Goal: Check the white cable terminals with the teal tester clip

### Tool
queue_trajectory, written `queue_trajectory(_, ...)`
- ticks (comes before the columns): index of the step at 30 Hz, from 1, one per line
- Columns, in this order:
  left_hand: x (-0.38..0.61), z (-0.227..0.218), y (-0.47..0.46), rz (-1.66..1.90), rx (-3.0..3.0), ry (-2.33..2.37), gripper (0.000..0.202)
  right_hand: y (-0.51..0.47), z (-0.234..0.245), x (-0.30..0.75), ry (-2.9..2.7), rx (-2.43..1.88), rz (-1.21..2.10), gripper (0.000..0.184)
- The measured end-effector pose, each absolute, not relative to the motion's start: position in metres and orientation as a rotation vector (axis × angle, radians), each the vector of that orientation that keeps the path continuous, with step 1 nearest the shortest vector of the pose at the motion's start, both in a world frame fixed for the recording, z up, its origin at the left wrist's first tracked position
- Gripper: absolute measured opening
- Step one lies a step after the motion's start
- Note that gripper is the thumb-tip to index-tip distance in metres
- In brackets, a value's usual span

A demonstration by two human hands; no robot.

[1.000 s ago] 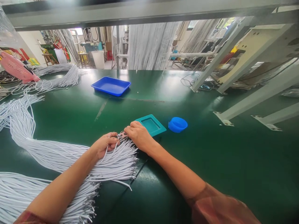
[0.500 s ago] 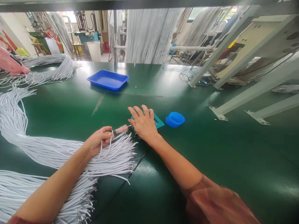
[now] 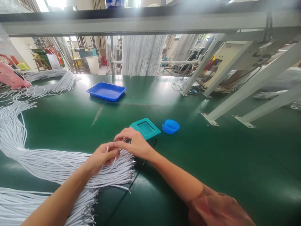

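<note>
My left hand (image 3: 104, 156) is closed on a thin white cable (image 3: 108, 148), which shows as a short loop at its fingers. Against its fingertips is my right hand (image 3: 134, 143), thumb and fingers pinched together; what they hold is too small and partly hidden. Beneath both hands spreads a thick bundle of white cables (image 3: 70, 161), their stripped or tipped ends fanned out to the right. Just beyond my right hand lies a teal square dish (image 3: 147, 128) with a sunken middle. A small round blue cup (image 3: 171, 126) stands to its right.
A blue tray (image 3: 106, 91) sits farther back on the green table (image 3: 188, 163). A second cable bundle (image 3: 77, 207) lies at the near left, another coil (image 3: 63, 80) at the far left by a pink object (image 3: 13, 77). Metal frame legs (image 3: 225, 100) are bolted down at right.
My right hand has left the teal dish, moved left and closed at my left fingertips. The pink-handled tool seen between the hands no longer shows. The view has tilted up.
</note>
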State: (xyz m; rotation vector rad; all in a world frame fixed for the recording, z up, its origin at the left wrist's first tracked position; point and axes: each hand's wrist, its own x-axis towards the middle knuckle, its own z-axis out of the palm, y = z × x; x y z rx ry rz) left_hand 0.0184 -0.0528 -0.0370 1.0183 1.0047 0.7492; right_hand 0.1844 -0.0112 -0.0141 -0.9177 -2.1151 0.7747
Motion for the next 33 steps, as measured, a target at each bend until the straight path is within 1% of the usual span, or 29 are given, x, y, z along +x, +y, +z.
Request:
queue_trajectory(3, 0.023, -0.04, -0.058, 0.726, 1.181, 1.09, 0.015, -0.025, -0.018, 0.174, -2.045, -0.894, 0.966, 0.012)
queue_trajectory(6, 0.023, -0.039, -0.061, 0.689, 1.276, 1.111, 0.013, -0.029, -0.026, 0.168, -1.943, -0.934, 1.079, 0.007)
queue_trajectory(9, 0.017, -0.031, -0.058, 0.656, 1.302, 1.029, 0.012, -0.027, -0.03, 0.168, -1.88, -0.952, 1.103, 0.005)
queue_trajectory(11, 0.009, -0.027, -0.055, 0.661, 1.265, 0.999, 0.02, -0.025, -0.032, 0.169, -1.844, -0.965, 1.087, 0.003)
queue_trajectory(13, 0.002, -0.025, -0.051, 0.733, 1.201, 1.09, 0.026, -0.023, -0.033, 0.169, -1.807, -0.98, 1.079, 0.002)
queue_trajectory(17, -0.003, -0.028, -0.046, 0.854, 1.128, 1.23, 0.022, -0.021, -0.035, 0.169, -1.718, -0.962, 1.18, 0.008)
queue_trajectory(20, -0.002, -0.029, -0.045, 0.889, 1.058, 1.234, 0.022, -0.021, -0.035, 0.169, -1.578, -0.904, 1.36, 0.009)
queue_trajectory(25, -0.002, -0.03, -0.045, 0.847, 0.889, 1.173, 0.021, -0.02, -0.035, 0.167, -1.228, -0.839, 1.819, 0.011)
queue_trajectory(27, -0.002, -0.03, -0.045, 0.829, 0.865, 1.148, 0.019, -0.018, -0.036, 0.167, -1.159, -0.848, 1.91, 0.009)
queue_trajectory(29, -0.002, -0.03, -0.045, 0.817, 0.866, 1.143, 0.017, -0.016, -0.036, 0.169, -1.185, -0.881, 1.925, 0.009)
queue_trajectory(31, -0.003, -0.029, -0.043, 0.812, 0.869, 1.151, 0.016, -0.012, -0.033, 0.174, -1.323, -0.899, 1.86, 0.013)
queue_trajectory(33, -0.004, -0.029, -0.042, 0.814, 0.881, 1.16, 0.017, -0.009, -0.027, 0.179, -1.553, -0.865, 1.695, 0.033)
